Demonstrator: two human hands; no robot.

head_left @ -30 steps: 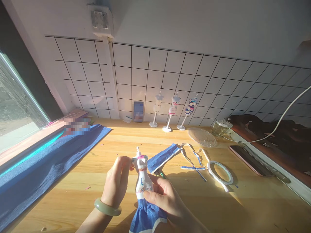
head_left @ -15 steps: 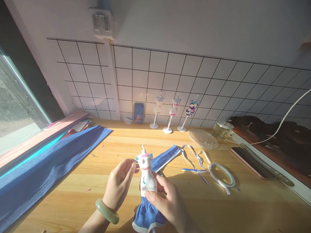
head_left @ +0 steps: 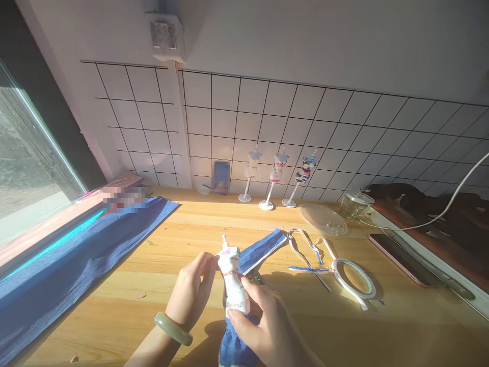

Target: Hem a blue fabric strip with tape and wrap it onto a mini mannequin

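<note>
A small white dress form (head_left: 234, 285) with pink and teal patterning leans slightly left at the front of the table. Around its hips is a gathered blue skirt (head_left: 235, 344), its lower end cut off by the view. My right hand (head_left: 263, 316) grips the form at the waist and hip, thumb in front and fingers behind. At the form's left shoulder edge, my left hand (head_left: 196, 280) is closed in a pinch; its fingertips touch the shoulder. A green bangle (head_left: 173, 329) circles the left wrist. Behind the form lies a strip of blue fabric (head_left: 263, 250) with a white edge.
Double-sided tape roll (head_left: 353, 279), thin trimmings (head_left: 307, 268) and a phone (head_left: 405, 260) lie to the right. Several stands at the back include a dress form (head_left: 277, 173). A clear lid (head_left: 323, 219) sits near a jar (head_left: 355, 204). Long blue fabric (head_left: 76, 270) covers the left side.
The dress form has tilted, its top turning with it. My left fingers have closed in on its shoulder from slightly apart. The right hand keeps its grip at the hip.
</note>
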